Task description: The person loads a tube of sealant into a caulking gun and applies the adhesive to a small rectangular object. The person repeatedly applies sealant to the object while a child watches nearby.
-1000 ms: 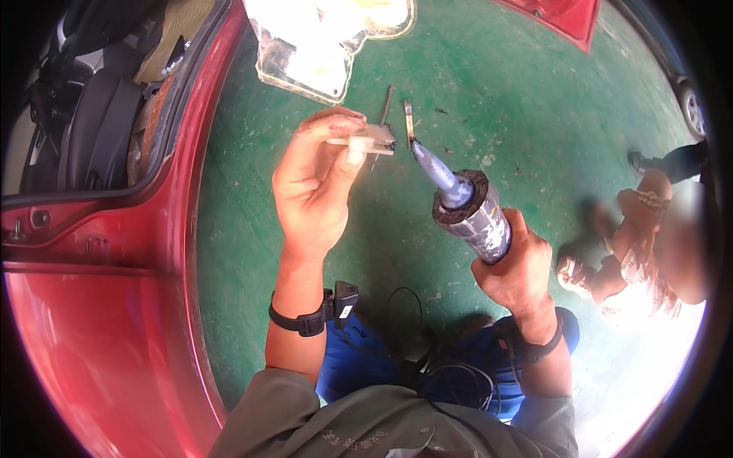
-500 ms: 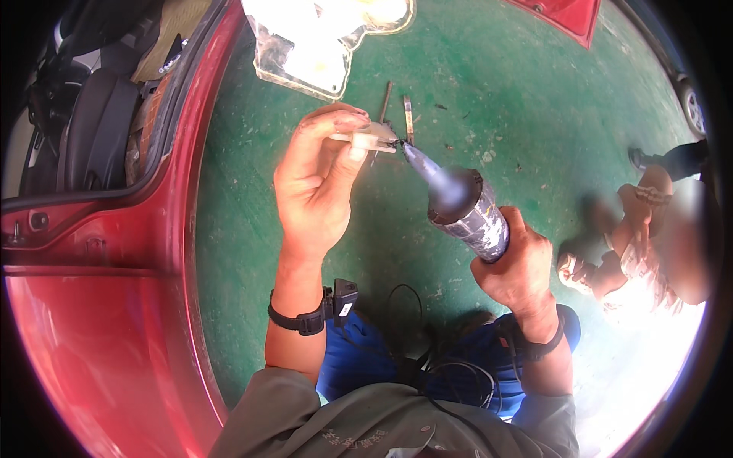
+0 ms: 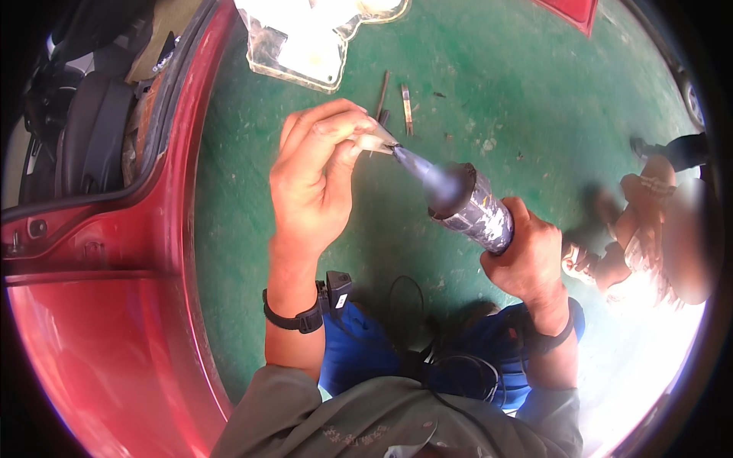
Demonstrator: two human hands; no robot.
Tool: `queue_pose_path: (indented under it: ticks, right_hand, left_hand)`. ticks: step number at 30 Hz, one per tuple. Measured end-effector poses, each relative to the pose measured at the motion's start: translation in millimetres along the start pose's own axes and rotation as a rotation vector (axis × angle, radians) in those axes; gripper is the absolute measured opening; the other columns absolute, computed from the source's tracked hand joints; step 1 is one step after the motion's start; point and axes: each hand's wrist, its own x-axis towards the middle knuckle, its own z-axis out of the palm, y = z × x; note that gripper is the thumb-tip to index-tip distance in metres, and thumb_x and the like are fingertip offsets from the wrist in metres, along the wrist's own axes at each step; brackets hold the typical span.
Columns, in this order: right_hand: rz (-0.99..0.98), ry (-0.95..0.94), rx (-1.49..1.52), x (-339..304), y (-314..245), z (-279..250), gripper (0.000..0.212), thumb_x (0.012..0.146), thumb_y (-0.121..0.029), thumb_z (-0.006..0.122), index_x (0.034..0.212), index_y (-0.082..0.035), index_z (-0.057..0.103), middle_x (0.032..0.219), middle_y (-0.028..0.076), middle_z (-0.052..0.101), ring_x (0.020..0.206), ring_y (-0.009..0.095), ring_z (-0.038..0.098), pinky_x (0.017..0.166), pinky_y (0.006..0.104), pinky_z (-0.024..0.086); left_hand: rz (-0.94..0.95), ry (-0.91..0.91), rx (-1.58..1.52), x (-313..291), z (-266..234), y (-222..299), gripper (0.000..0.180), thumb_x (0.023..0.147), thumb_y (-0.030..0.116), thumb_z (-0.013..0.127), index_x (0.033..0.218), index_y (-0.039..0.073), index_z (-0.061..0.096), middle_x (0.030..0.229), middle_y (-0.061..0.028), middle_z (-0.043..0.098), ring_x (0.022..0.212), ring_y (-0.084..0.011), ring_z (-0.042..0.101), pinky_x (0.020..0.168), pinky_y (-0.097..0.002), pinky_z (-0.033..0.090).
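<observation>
My left hand is closed in a pinch on a small pale plastic piece, held up above the floor. The fingers cover much of it, so its full shape is hidden. A hot-air gun with a dark, paint-worn barrel is wrapped in my right hand. Its narrow tapered nozzle points up and left, with the tip at the right end of the plastic piece. Something small and dark sits where the two meet; I cannot tell whether they touch.
A red car panel and an open doorway stand at my left. A clear lamp housing lies on the green floor ahead, near a thin rod and a flat strip tool. Another person is at the right. Cables lie across my lap.
The nozzle tip has come slightly left, nearer the plastic piece. The right hand has shifted a little to the right, and the left fingers have turned slightly over the piece.
</observation>
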Motion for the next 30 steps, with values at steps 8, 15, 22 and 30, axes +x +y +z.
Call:
queue_pose_path:
  ticks: [8, 15, 22, 30]
  right_hand:
    - [-0.017, 0.016, -0.026, -0.7, 6.9, -8.7, 0.046, 0.063, -0.004, 0.07, 0.109, -0.008, 0.064, 0.083, 0.02, 0.071, 0.078, 0.044, 0.071, 0.07, 0.047, 0.057]
    - [0.061, 0.018, 0.045, 0.3, 4.9, -6.7, 0.046, 0.064, -0.006, 0.07, 0.11, -0.007, 0.065, 0.085, 0.019, 0.072, 0.079, 0.044, 0.071, 0.072, 0.0469, 0.058]
    - [0.029, 0.029, 0.069, -1.9, 0.4, 1.0, 0.041, 0.064, -0.008, 0.07, 0.105, -0.008, 0.064, 0.082, 0.018, 0.071, 0.074, 0.042, 0.07, 0.069, 0.048, 0.057]
    - [0.065, 0.013, 0.107, -4.1, -5.2, 5.7, 0.041, 0.065, -0.009, 0.071, 0.105, -0.008, 0.064, 0.082, 0.018, 0.071, 0.074, 0.043, 0.071, 0.069, 0.048, 0.058]
  left_hand:
    - [-0.051, 0.009, 0.115, -6.1, -3.5, -15.9, 0.015, 0.098, -0.004, 0.066, 0.112, 0.0, 0.07, 0.115, -0.0143, 0.07, 0.106, -0.0213, 0.067, 0.09, -0.0337, 0.055]
    - [-0.133, 0.088, -0.197, -5.0, 4.9, -9.5, 0.015, 0.1, -0.003, 0.065, 0.114, -0.002, 0.068, 0.112, -0.0129, 0.07, 0.103, -0.0201, 0.069, 0.089, -0.0334, 0.058]
    - [-0.36, 0.046, -0.739, -12.6, 11.7, -9.0, 0.025, 0.106, 0.007, 0.062, 0.127, -0.004, 0.061, 0.11, -0.0096, 0.068, 0.089, -0.0144, 0.061, 0.078, -0.0289, 0.051]
    - [-0.489, 0.007, -0.865, -14.1, 18.3, -7.0, 0.029, 0.106, 0.01, 0.062, 0.132, -0.004, 0.06, 0.104, -0.0087, 0.068, 0.082, -0.0151, 0.061, 0.073, -0.0289, 0.049]
